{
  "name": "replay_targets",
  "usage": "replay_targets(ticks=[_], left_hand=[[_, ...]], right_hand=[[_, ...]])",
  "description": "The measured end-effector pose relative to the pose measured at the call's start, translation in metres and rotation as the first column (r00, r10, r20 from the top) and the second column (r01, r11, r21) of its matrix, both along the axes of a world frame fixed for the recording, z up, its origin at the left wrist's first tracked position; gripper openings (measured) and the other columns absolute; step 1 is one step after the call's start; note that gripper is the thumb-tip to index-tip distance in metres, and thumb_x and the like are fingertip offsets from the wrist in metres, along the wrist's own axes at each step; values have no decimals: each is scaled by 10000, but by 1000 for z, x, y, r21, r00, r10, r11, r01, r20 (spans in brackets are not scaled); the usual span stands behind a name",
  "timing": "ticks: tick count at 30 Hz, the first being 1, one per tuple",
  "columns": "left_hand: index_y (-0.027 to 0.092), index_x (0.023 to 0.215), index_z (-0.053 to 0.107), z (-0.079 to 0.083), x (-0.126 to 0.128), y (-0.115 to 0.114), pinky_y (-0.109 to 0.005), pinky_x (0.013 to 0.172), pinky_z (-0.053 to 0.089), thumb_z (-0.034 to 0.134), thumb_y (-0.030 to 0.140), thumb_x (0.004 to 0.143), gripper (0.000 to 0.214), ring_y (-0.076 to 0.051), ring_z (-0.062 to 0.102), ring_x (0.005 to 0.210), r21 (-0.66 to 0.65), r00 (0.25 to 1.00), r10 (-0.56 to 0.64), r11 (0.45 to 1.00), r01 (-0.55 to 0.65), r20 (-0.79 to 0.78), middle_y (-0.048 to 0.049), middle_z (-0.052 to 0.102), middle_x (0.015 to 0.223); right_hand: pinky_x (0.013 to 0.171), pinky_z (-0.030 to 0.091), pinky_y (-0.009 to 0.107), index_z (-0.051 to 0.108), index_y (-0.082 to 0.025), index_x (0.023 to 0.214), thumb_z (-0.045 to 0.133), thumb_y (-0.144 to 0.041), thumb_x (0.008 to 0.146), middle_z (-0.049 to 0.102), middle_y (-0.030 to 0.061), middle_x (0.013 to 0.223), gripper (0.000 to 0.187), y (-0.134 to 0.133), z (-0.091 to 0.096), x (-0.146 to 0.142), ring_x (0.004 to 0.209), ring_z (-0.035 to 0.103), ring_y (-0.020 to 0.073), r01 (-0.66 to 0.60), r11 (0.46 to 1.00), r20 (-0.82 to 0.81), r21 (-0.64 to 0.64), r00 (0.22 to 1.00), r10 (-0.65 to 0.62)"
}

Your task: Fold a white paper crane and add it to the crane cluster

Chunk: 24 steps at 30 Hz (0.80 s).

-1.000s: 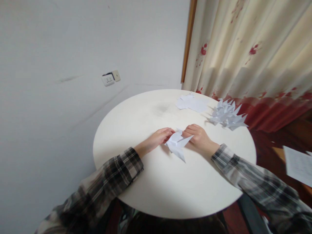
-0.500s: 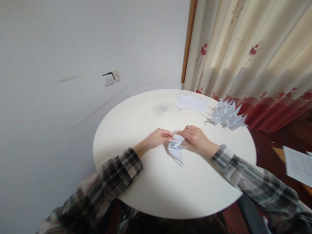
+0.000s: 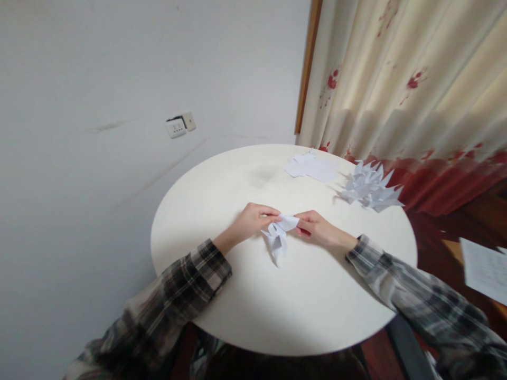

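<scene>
A folded white paper crane (image 3: 277,237) is held between my two hands above the middle of the round table. My left hand (image 3: 253,219) pinches its upper left part between thumb and fingers. On the other side my right hand (image 3: 315,227) grips the tip of a wing that stretches out to the right. The other wing and pointed ends hang down toward me. My fingertips hide parts of the folds.
The white round table (image 3: 289,311) stands against the wall. Toward its back lie flat white paper sheets (image 3: 311,166), and a pile of folded paper cranes (image 3: 370,184) sits at the right edge. A printed sheet (image 3: 483,269) lies lower, at far right.
The paper crane has turned and shifted slightly left, one wing now stretched to the right. My left hand has moved a little left, and my right hand now pinches the wing's tip.
</scene>
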<state>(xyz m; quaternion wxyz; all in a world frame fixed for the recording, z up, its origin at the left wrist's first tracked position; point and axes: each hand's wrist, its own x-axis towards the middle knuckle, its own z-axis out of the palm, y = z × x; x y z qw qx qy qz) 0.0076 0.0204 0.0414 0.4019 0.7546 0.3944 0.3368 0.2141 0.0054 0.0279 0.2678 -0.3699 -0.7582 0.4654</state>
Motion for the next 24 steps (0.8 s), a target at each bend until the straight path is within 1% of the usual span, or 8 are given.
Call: replay_targets(ticks=[1,3,6,11,13,16,21,24], left_hand=[[156,767,704,-1,1,0,-251,665,452,631,230,707,120,-141,594,696,-45,1000,-1,999,2,20,-39,687,762],[139,778,695,-5,3,1,-238,608,437,648,236,691,138,-124,573,641,-165,996,-6,986,21,86,-36,672,723],[123,799,681,-16,6,2,-217,539,405,696,285,652,219,-100,541,568,-323,977,2,944,69,215,-28,652,672],[109,811,672,-24,10,-1,-192,490,365,748,363,595,342,-81,523,527,-455,944,47,884,113,326,-32,641,653],[107,819,669,-22,11,-4,-190,482,357,754,374,587,364,-78,517,520,-479,937,67,870,112,342,-33,637,652],[104,811,665,-16,12,-8,-188,483,353,767,379,564,383,-73,513,518,-495,929,80,861,119,362,-25,629,647],[105,795,667,-12,11,-9,-182,481,338,748,365,594,339,-60,493,518,-446,930,42,885,136,366,-11,613,645],[104,781,664,-12,11,-7,-192,514,362,745,325,595,300,-70,508,551,-404,938,60,911,89,342,-13,617,668]], right_hand=[[404,214,217,453,-173,566,403,-343,851,356,-56,440,337,0,-1,0,407,295,75,4,999,-27,-34,1000,-5],[410,215,219,447,-175,556,419,-368,846,355,-54,446,349,0,-3,0,418,290,77,8,999,-54,-37,998,-10],[421,218,220,433,-182,551,417,-375,854,338,-56,455,359,0,-4,0,436,280,80,7,999,-35,37,999,-6],[439,226,212,441,-180,569,393,-364,873,334,-58,474,360,-1,-5,2,452,283,76,-1,983,43,181,999,-7],[443,229,209,446,-178,574,393,-363,874,342,-57,480,357,-1,-5,2,456,286,75,-10,980,37,198,999,3],[439,228,211,450,-178,572,402,-359,868,351,-54,475,351,-1,-5,3,456,295,78,-8,987,7,163,1000,7],[422,211,222,443,-180,554,428,-390,848,351,-52,458,361,-2,-3,1,432,290,77,-8,999,-82,31,997,11],[419,180,233,415,-182,508,447,-396,823,329,-59,425,383,-2,-3,-1,407,262,68,-25,995,-136,-94,991,12]])
